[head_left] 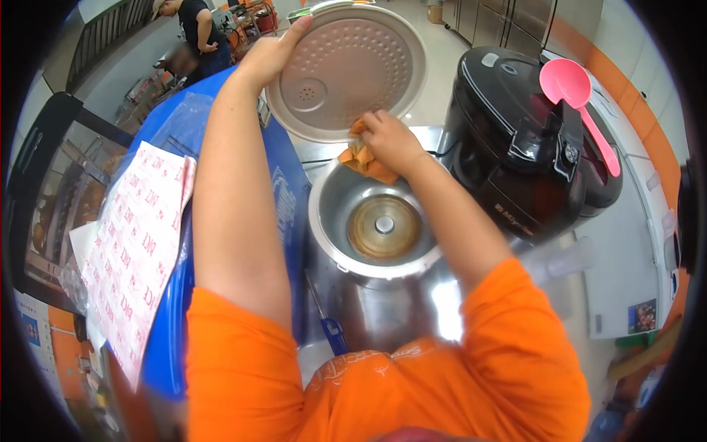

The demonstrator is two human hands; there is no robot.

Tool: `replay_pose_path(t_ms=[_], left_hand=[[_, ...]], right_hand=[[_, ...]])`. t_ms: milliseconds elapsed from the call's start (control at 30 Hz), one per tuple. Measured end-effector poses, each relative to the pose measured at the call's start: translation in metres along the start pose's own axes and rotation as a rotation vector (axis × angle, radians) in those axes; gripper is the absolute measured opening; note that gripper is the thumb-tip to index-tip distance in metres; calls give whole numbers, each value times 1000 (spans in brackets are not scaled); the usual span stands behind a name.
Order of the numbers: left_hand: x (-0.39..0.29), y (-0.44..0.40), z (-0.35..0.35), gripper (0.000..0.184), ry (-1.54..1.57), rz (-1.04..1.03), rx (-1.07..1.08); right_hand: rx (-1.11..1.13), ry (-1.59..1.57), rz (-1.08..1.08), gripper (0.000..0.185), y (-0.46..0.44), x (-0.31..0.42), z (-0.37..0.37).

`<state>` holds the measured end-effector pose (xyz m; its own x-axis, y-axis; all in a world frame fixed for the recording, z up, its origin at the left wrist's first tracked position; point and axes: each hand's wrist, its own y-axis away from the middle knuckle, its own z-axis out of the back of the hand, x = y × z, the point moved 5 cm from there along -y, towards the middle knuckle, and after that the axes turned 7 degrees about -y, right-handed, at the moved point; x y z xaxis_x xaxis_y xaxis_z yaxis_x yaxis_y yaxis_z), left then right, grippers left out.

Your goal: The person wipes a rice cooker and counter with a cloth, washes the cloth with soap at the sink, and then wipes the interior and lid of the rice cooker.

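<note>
My left hand (274, 57) grips the left rim of a round metal lid (346, 62), tilted up with its dimpled underside facing me. A small round vent with holes sits at its lower left. In my right hand (392, 144) is a crumpled orange cloth (368, 163), held closed at the lid's lower edge. Right below the cloth is an open rice cooker (328, 250). Inside it a brownish, stained heating plate (361, 228) with a silver centre button shows, and there is no inner pot in it.
A black cooker (508, 140) stands at right with a pink ladle (567, 85) on top. At left, printed paper sheets (136, 250) lie on a blue bin (283, 169). A blue-handled lighter (333, 335) is near my body. Another person (197, 29) stands far left.
</note>
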<state>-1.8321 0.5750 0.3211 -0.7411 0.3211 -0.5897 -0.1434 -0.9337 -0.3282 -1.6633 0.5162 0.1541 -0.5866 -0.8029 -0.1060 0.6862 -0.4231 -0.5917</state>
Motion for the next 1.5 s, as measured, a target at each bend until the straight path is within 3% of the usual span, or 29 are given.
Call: replay_pose_path(t_ms=[67, 100, 167, 367, 433, 467, 533, 567, 633, 700, 767, 867, 933, 1033, 1100, 1167, 1300, 1367, 1400, 1433, 1467, 1500], left_hand=[[1, 0, -1, 90, -3, 18, 15], [1, 0, 0, 89, -25, 28, 21], [1, 1, 2, 88, -7, -4, -14], [11, -7, 2, 88, -47, 29, -30], [17, -8, -1, 83, 60, 81, 41], [2, 1, 9, 84, -58, 34, -48], [2, -1, 10, 84, -66, 32, -31], [4, -4, 10, 84, -82, 18, -24], [8, -10, 5, 84, -89, -7, -51], [12, -14, 4, 85, -56, -100, -111], [15, -9, 4, 81, 4, -108, -113], [9, 7, 6, 75, 86, -166, -100], [0, 28, 12, 67, 55, -218, -255], [26, -4, 2, 63, 123, -226, -201], [23, -13, 10, 56, -57, -151, -161], [12, -7, 10, 74, -170, -76, 23], [8, 0, 18, 71, -245, 65, 93], [15, -4, 14, 71, -236, 51, 93], [14, -7, 13, 71, -259, -50, 30], [10, -8, 12, 72, -279, -156, -27], [10, -10, 10, 74, -289, -147, -59], [10, -11, 6, 74, -297, -163, -42]], right_hand=[[27, 232, -399, 14, 3, -10, 13], [33, 236, -398, 14, 1, -9, 21], [14, 384, -648, 13, -4, -23, 40], [6, 200, -673, 12, -11, -13, 3], [38, 81, -586, 14, -27, 7, -19], [51, 75, -587, 14, -35, 13, -23], [60, -425, -607, 19, -50, 19, -28], [76, -426, -606, 19, -53, 22, -15], [-250, -652, -522, 25, -62, 25, 38], [-642, -313, -362, 28, -45, 33, 93], [-778, 20, -351, 26, -20, 54, 142], [-618, 27, -410, 26, -1, 54, 121], [-456, -125, -394, 21, -3, 53, 89], [-214, -440, -431, 19, -12, 46, 37], [-107, -567, -441, 19, -18, 44, 13], [314, -145, -424, 19, -19, 43, -13], [285, -190, -478, 19, -26, 44, -27], [278, -473, -410, 20, -32, 62, -26], [300, -397, -340, 18, -39, 75, -29], [332, -557, -455, 19, -42, 88, -21], [331, -544, -258, 20, -46, 106, -14], [426, -578, -250, 20, -42, 115, -10]])
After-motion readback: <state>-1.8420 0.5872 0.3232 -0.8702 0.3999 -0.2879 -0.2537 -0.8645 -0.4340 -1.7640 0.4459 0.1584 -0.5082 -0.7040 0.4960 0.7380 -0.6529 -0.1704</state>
